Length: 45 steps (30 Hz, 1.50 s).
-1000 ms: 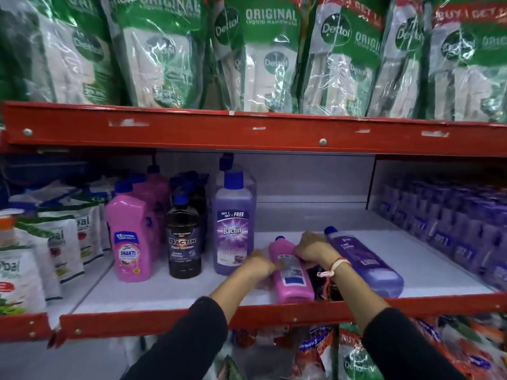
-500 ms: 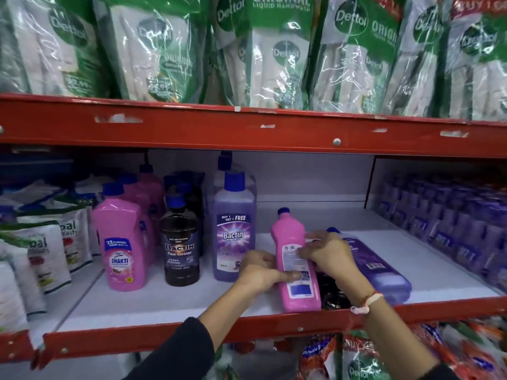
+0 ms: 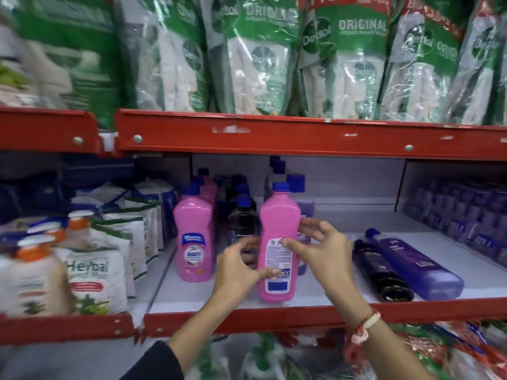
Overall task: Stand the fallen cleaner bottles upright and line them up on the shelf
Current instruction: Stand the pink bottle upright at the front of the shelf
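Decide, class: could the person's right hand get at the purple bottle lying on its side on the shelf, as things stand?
Probably yes. The purple bottle lies just right of the right hand, near the shelf's front edge. Only the fallen dark bottle lies between, low and flat, but the hand must first let go of the upright pink bottle.

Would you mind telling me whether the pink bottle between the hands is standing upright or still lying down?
Upright: the pink bottle stands on its base on the shelf, blue cap on top, with both hands on its sides.
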### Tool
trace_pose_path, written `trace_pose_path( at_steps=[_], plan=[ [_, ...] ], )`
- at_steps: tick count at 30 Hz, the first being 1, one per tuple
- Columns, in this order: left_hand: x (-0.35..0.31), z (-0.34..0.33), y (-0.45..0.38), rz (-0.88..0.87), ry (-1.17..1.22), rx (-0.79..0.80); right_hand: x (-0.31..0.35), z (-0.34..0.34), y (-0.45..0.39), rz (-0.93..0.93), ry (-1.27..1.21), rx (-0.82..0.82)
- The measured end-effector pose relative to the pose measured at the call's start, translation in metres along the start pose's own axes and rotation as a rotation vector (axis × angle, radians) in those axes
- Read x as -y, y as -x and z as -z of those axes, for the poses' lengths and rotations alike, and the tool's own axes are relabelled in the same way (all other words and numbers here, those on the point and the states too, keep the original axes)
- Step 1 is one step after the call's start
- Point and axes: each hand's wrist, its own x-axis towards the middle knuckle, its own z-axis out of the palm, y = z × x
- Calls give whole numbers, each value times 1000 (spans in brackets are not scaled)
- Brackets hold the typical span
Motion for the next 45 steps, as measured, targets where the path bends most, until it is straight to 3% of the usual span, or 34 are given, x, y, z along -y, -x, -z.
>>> trace_pose_path(
  at_steps=[11,18,22,26,29,33,38,45],
  plan=[
    [49,117,23,34,4,-174,3,-128,39,86,-102,114],
    [49,120,29,-19,-83,-150,3,-132,49,140,-66,114],
    [51,122,33,-48,-13,-157,-13,-129,67,142,17,130],
    [55,129,34,29,227,-209,-21,-137,79,75,18,281],
    [60,134,32,4,210,-186,-28,-144,74,38,-2,351],
    [66,135,32,31,173,-155,-37,-147,59,56,155,464],
    [67,130,28,124,149,-25,-44,-148,42,127,257,473],
    [78,130,31,104,58,-77,-52,-144,35,34,130,657]
  ],
)
